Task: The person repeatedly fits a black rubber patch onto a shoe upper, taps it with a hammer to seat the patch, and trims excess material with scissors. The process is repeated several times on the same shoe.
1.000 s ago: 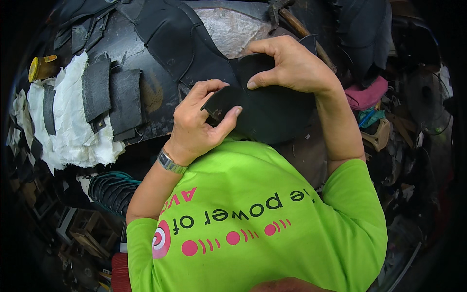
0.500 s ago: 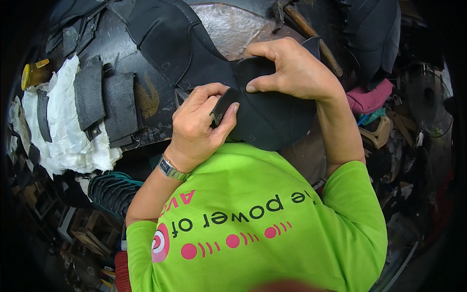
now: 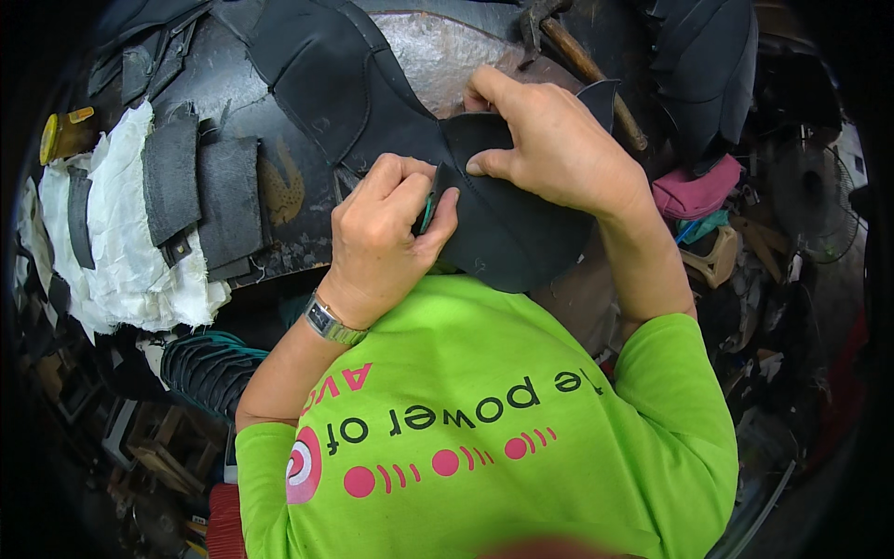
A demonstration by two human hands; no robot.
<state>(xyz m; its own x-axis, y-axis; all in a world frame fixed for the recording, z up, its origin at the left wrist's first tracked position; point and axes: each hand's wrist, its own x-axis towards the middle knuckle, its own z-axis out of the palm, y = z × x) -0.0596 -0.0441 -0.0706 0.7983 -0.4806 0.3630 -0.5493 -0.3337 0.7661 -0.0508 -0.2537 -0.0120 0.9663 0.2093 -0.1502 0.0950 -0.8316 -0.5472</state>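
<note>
A black leather shoe upper (image 3: 521,228) with a stitched seam lies over the near edge of the work table, its lower part against my green shirt. My left hand (image 3: 384,224) is closed in a pinch on a folded flap of it; a green edge shows between thumb and fingers. On the other side of the seam, my right hand (image 3: 568,140) grips the upper, thumb on top of the leather and curled fingers at its far edge. The fingertips there are partly hidden. More stitched black leather (image 3: 321,84) stretches away toward the far left.
A hammer (image 3: 587,61) with a wooden handle lies beyond my right hand. White cloth (image 3: 126,265) and dark grey strips (image 3: 231,200) cover the table's left end, beside a yellow jar (image 3: 65,138). Black leather pieces (image 3: 703,70) and a pink pouch (image 3: 698,194) are at the right.
My left fingers have curled the pinched flap further upright, showing more of its green edge. The right hand has shifted slightly, its fingers more bent over the leather's far edge.
</note>
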